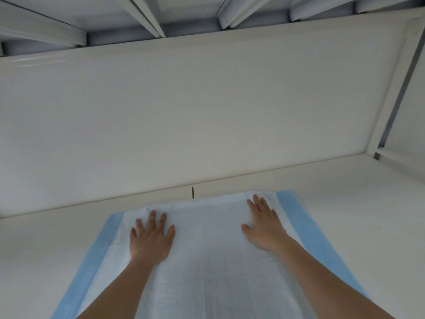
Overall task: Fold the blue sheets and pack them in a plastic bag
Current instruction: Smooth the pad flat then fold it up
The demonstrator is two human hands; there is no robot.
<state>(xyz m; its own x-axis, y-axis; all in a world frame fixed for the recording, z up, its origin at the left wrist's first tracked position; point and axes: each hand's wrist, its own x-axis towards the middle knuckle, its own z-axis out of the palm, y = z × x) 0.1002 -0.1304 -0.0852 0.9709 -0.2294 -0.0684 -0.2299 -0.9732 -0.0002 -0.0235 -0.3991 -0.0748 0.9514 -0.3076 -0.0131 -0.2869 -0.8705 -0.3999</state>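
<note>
A blue sheet (207,245) with a white padded middle and blue side borders lies spread on the white table (46,249), running from the near edge of the view towards the back panel. My left hand (150,238) lies flat on its far left part, fingers straight and spread. My right hand (264,223) lies flat on its far right part, fingers straight. Both palms press on the white middle near the sheet's far edge. No plastic bag is in view.
A white upright panel (207,111) closes the table's back a short way beyond the sheet. A white frame post (388,100) stands at the right back corner. Shelf rails (147,17) run overhead.
</note>
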